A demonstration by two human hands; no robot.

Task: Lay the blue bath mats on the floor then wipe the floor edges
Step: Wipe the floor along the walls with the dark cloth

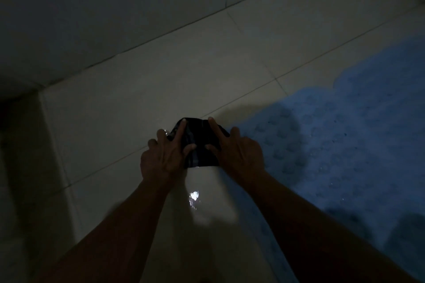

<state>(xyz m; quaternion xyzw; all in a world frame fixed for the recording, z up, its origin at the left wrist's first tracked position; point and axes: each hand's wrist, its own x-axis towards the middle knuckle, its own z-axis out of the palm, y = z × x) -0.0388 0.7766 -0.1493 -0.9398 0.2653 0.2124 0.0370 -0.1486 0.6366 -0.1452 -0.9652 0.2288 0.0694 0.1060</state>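
the floor (128, 108) is pale glossy tile with thin dark grout lines, and a bright wet-looking glint shows just behind the hands. it meets a plain tiled wall (115, 7) along a dark seam running diagonally across the upper part of the dim view. a blue bath mat (345, 135) lies flat on the floor to the right, its surface covered in rows of round raised bumps and its far edge scalloped. between the hands sits a small dark cloth (199, 145), folded into a rough trapezoid with faint lighter stripes, flat on the tile just beside the mat's left edge. the left hand (161, 156) presses on the cloth's left side, fingers spread and extended. the right hand (236, 151) presses on its right side, fingers likewise splayed flat, not curled around anything. both forearms are bare.
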